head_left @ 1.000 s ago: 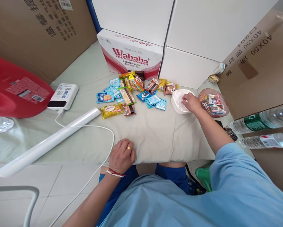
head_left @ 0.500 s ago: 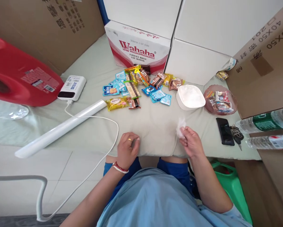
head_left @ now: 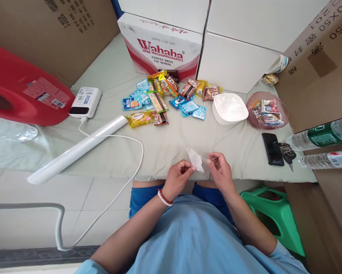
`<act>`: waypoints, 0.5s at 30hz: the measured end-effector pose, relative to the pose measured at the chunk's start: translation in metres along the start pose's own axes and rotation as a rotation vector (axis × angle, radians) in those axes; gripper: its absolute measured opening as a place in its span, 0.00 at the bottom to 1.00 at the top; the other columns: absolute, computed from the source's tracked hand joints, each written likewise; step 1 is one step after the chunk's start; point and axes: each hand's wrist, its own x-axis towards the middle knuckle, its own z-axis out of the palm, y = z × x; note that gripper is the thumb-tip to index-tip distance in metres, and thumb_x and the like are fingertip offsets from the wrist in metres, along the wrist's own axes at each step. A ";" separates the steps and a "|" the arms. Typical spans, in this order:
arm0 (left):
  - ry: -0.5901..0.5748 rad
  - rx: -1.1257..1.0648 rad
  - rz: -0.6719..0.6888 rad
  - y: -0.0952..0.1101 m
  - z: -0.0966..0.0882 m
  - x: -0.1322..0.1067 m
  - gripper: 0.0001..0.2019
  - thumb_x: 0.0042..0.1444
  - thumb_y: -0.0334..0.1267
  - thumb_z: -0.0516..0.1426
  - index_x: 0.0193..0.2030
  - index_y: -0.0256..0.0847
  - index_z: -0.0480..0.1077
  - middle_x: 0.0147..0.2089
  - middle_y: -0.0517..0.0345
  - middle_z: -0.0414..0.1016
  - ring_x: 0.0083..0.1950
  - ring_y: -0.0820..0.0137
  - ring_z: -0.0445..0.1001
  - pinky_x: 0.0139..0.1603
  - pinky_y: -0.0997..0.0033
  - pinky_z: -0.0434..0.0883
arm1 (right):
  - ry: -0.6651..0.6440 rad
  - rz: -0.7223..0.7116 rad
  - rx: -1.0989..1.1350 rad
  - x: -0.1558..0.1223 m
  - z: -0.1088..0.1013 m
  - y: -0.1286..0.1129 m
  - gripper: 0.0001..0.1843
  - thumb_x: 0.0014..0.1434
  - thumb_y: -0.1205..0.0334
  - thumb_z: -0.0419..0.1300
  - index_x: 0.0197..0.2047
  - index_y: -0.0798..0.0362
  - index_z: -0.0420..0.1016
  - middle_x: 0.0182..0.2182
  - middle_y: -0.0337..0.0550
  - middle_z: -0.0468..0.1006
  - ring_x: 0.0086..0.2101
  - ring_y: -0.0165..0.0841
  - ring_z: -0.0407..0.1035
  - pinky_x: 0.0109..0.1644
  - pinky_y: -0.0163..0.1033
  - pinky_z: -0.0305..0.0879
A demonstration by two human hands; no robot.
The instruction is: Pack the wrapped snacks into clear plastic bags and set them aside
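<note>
My left hand (head_left: 178, 178) pinches a small crumpled clear plastic piece (head_left: 196, 160) at the near edge of the cloth-covered table (head_left: 165, 148). Just to its right, my right hand (head_left: 220, 171) has its fingers curled, its fingertips close to the same piece; whether they touch it is unclear. Behind the hands, a white bowl (head_left: 229, 108) stands beside a pink glass bowl (head_left: 267, 110) holding several wrapped snacks. A spread of snack packets (head_left: 165, 99) lies in the middle of the table.
A Wahaha carton (head_left: 162, 51) and white boxes stand at the back, cardboard boxes at both sides. A power bank (head_left: 85, 102) with white cable, a white tube (head_left: 76, 150), a red container (head_left: 22, 93), a phone (head_left: 271, 148), keys, two bottles (head_left: 322, 146) and a green stool (head_left: 270, 213) surround me.
My right hand came back from the white bowl with the clear plastic piece to the table's near edge. My left hand rose off the table and took hold of the piece.
</note>
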 end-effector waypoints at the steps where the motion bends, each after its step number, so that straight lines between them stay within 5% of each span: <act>1: 0.000 0.003 -0.009 0.000 -0.001 -0.001 0.18 0.54 0.52 0.68 0.33 0.39 0.73 0.29 0.62 0.71 0.31 0.74 0.64 0.35 0.72 0.63 | -0.053 -0.059 -0.040 0.001 -0.002 -0.001 0.21 0.62 0.44 0.65 0.50 0.49 0.74 0.43 0.44 0.76 0.36 0.31 0.67 0.40 0.37 0.67; 3: -0.024 0.004 -0.010 0.001 -0.001 -0.004 0.18 0.54 0.53 0.67 0.32 0.39 0.73 0.29 0.62 0.70 0.31 0.74 0.63 0.34 0.72 0.62 | -0.248 -0.098 -0.063 0.001 -0.004 -0.003 0.18 0.62 0.45 0.66 0.48 0.48 0.76 0.43 0.44 0.76 0.39 0.33 0.68 0.47 0.40 0.67; 6: -0.068 0.000 0.016 0.004 -0.002 -0.005 0.19 0.55 0.53 0.67 0.32 0.39 0.72 0.29 0.62 0.69 0.31 0.74 0.63 0.34 0.72 0.62 | -0.423 0.033 0.078 0.001 -0.001 0.000 0.18 0.61 0.44 0.67 0.43 0.49 0.78 0.38 0.41 0.76 0.38 0.34 0.69 0.46 0.40 0.67; 9: -0.128 0.049 0.063 0.009 -0.003 -0.005 0.17 0.60 0.52 0.63 0.35 0.39 0.73 0.31 0.61 0.69 0.32 0.74 0.62 0.35 0.72 0.62 | -0.388 0.157 0.285 0.000 0.003 0.005 0.20 0.63 0.41 0.65 0.44 0.49 0.77 0.34 0.39 0.75 0.35 0.32 0.67 0.43 0.39 0.66; 15: -0.190 0.109 0.088 0.014 -0.005 -0.006 0.16 0.64 0.51 0.59 0.36 0.40 0.71 0.32 0.62 0.66 0.33 0.73 0.61 0.35 0.71 0.62 | -0.363 0.133 0.337 -0.002 0.010 0.007 0.18 0.53 0.47 0.74 0.37 0.49 0.77 0.33 0.37 0.75 0.35 0.31 0.67 0.42 0.38 0.64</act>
